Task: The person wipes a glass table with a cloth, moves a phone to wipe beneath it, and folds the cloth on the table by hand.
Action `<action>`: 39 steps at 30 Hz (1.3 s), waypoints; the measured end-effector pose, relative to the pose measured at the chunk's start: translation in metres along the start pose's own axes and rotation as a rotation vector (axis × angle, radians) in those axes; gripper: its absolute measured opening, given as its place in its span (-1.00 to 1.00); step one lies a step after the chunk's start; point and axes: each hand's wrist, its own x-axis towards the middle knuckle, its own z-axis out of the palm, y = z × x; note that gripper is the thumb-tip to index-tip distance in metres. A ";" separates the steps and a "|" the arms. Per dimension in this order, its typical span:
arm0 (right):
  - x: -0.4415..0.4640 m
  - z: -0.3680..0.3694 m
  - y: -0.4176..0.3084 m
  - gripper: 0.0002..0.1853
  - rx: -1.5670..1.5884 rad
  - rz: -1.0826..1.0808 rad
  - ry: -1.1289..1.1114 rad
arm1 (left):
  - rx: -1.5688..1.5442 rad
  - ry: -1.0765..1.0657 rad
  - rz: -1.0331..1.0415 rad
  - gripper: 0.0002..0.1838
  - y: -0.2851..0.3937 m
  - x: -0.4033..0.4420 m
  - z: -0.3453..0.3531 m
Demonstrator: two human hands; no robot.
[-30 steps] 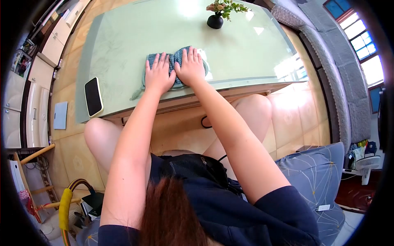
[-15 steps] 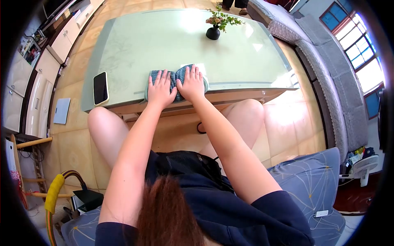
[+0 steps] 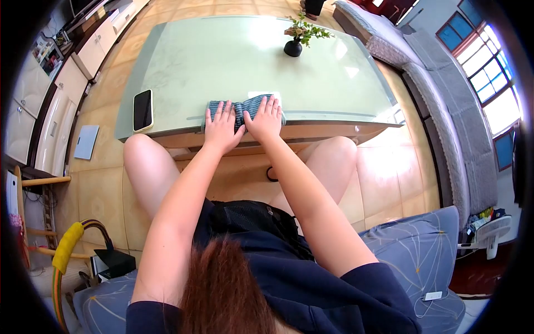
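Note:
A blue-grey striped cloth (image 3: 240, 113) lies at the near edge of the glass-topped table (image 3: 222, 61), part of it over the edge. My left hand (image 3: 223, 131) rests flat on the cloth's left part, fingers stretched out and slightly apart. On its right part lies my right hand (image 3: 265, 121), also flat, with its fingers pointing away from me. The two thumbs come close together over the middle of the cloth. What is beneath my palms is hidden.
A phone (image 3: 143, 110) lies at the table's left edge. Toward the far right stands a black vase (image 3: 292, 48) with flowers. A grey sofa (image 3: 439, 111) runs along the right, cabinets (image 3: 58, 111) along the left. A person's feet (image 3: 311, 14) show beyond the table.
Both hands remain flat on the cloth. The whole view has shifted a little, and the cloth's middle looks more bunched between the hands.

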 end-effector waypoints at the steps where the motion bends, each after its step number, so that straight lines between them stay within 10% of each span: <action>1: 0.000 -0.001 -0.001 -0.05 0.004 0.021 -0.007 | -0.010 -0.001 -0.002 -0.22 0.000 0.000 0.000; 39: 0.153 0.009 0.091 -0.15 -0.111 0.249 0.102 | -0.070 0.055 0.187 -0.33 0.053 0.167 0.044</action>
